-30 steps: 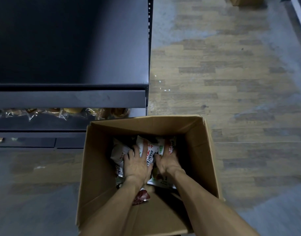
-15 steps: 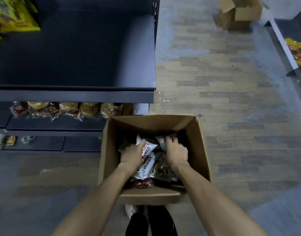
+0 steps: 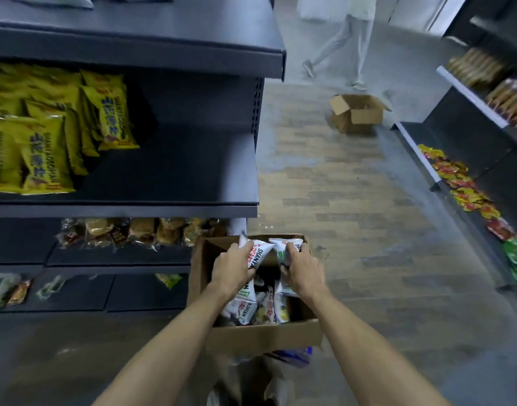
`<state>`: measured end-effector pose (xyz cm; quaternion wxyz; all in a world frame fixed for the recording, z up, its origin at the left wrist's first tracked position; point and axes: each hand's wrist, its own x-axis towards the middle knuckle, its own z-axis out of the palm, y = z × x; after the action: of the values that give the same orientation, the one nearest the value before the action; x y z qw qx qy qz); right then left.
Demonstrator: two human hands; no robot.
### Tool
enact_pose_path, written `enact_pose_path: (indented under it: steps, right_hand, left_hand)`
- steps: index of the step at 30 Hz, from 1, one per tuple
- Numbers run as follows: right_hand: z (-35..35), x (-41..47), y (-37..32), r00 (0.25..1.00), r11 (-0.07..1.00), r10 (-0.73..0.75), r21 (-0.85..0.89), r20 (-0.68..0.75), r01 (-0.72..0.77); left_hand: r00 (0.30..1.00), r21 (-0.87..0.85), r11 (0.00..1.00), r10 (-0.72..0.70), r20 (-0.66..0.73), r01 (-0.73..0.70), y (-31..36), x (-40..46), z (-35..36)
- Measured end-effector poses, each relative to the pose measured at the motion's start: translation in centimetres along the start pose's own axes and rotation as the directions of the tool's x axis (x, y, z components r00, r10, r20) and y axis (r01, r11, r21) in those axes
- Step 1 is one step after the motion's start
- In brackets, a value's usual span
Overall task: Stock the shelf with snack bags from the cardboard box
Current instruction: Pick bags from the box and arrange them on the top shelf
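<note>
An open cardboard box [image 3: 263,336] stands on the floor below me, holding several white snack bags [image 3: 253,307]. My left hand [image 3: 232,269] grips one white snack bag [image 3: 258,253] lifted above the box. My right hand [image 3: 302,269] grips another white snack bag [image 3: 285,249] beside it, also raised over the box's far rim. The dark shelf [image 3: 175,168] to the left carries yellow snack bags [image 3: 46,136] on its left part; its right part is bare.
Lower shelves hold wrapped buns [image 3: 140,231] and small packets [image 3: 20,291]. A second open box [image 3: 355,112] sits on the floor further down the aisle, where a person [image 3: 346,39] walks. A right-hand shelving unit [image 3: 468,159] holds colourful packets.
Both hands closed on white bags and lifted them out of the box. The view rose, showing the yellow bags on the shelf and the aisle.
</note>
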<state>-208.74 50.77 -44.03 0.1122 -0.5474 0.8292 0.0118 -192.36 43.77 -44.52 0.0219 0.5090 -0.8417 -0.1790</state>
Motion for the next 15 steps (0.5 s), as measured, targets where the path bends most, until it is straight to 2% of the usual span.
enact_pose_path:
  steps: [9,15]
  right_hand:
    - [-8.5,-2.4,0.5,0.985,0.998,-0.035,0.046,-0.170,0.044]
    - [-13.9,-5.0,1.2,0.959,0.993,-0.087,0.049,-0.270,0.104]
  left_hand:
    - [0.984,0.049,0.997,0.066,-0.168,-0.058,4.2,-2.5,-8.1]
    - [0.953,0.084,0.996,0.040,-0.302,-0.015,7.0,-6.2,-12.6]
